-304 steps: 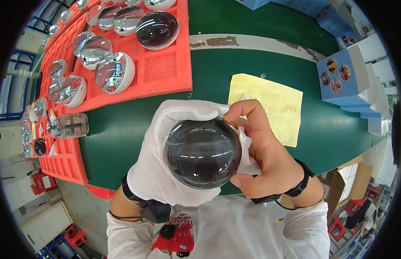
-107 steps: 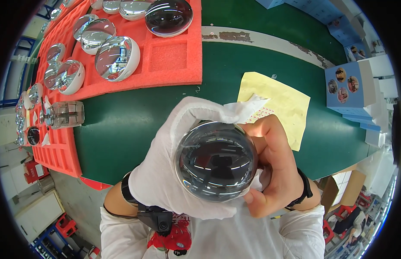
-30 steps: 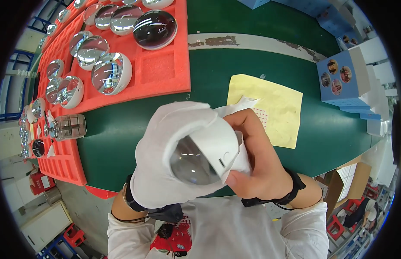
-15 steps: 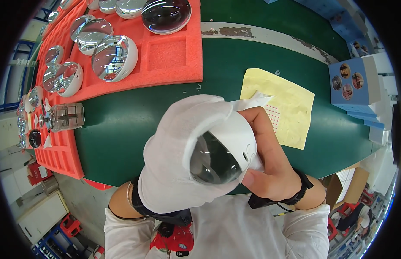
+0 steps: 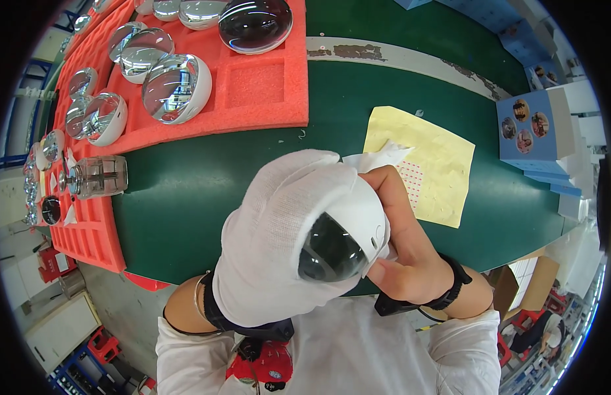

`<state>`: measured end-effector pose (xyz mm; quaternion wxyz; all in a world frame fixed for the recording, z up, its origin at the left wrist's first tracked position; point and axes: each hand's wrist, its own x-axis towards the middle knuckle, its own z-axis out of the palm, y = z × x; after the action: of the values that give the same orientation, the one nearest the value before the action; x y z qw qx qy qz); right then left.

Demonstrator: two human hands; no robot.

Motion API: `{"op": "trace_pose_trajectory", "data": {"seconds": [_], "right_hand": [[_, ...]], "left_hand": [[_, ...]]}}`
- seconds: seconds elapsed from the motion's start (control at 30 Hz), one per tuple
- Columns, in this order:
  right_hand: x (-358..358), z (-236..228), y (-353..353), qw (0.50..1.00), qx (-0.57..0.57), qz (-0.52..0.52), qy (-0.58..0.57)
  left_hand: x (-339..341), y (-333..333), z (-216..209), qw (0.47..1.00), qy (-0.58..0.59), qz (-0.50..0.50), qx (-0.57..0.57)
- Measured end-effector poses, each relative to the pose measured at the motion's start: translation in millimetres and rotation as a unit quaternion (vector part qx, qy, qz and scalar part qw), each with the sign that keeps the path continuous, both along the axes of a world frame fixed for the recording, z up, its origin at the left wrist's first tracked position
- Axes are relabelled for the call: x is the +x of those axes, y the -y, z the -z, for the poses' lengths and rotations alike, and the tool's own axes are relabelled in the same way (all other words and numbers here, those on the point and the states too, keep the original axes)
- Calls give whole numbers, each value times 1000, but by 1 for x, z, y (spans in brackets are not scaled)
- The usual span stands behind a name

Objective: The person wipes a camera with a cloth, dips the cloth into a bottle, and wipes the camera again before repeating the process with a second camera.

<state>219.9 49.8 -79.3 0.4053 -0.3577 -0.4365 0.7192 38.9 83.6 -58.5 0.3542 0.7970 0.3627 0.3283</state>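
My left hand (image 5: 269, 237), in a white knitted glove, wraps round the far and left sides of a white round-bodied device with a dark glossy face (image 5: 333, 253). My bare right hand (image 5: 417, 257) grips its right rim, with the thumb low and the index finger along the upper edge. A small slot shows in the white rim near that thumb. White cloth or tissue (image 5: 387, 157) sticks out beyond the right fingers; whether they pinch it is hidden. Behind the hands lies a yellow sheet (image 5: 443, 168) bearing a patch of small red marks (image 5: 410, 184).
On the left, a red foam tray (image 5: 253, 118) holds several mirror-faced round devices (image 5: 177, 89) and a dark-faced one (image 5: 256, 26). Beside it a clear pump bottle (image 5: 101, 176) stands on the green table (image 5: 180, 197). Blue boxes (image 5: 532, 131) line the right; an open carton (image 5: 532, 283) sits below them.
The device has turned slightly in my hands and shifted a little right. The gloved fingers now cover more of its dark face. My right hand keeps its grip.
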Motion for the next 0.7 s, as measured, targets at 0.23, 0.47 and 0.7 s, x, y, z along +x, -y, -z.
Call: {"op": "trace_pose_trajectory", "data": {"seconds": [0.23, 0.47, 0.7], "right_hand": [[-4, 2, 0, 998, 56, -1, 39], [-4, 0, 0, 998, 58, 1, 33], [-3, -1, -1, 1000, -7, 10, -17]], "left_hand": [[-3, -1, -1, 1000, 6, 0, 5], [-4, 1, 0, 1000, 21, 11, -5], [-4, 1, 1, 1000, 17, 11, -2]]}}
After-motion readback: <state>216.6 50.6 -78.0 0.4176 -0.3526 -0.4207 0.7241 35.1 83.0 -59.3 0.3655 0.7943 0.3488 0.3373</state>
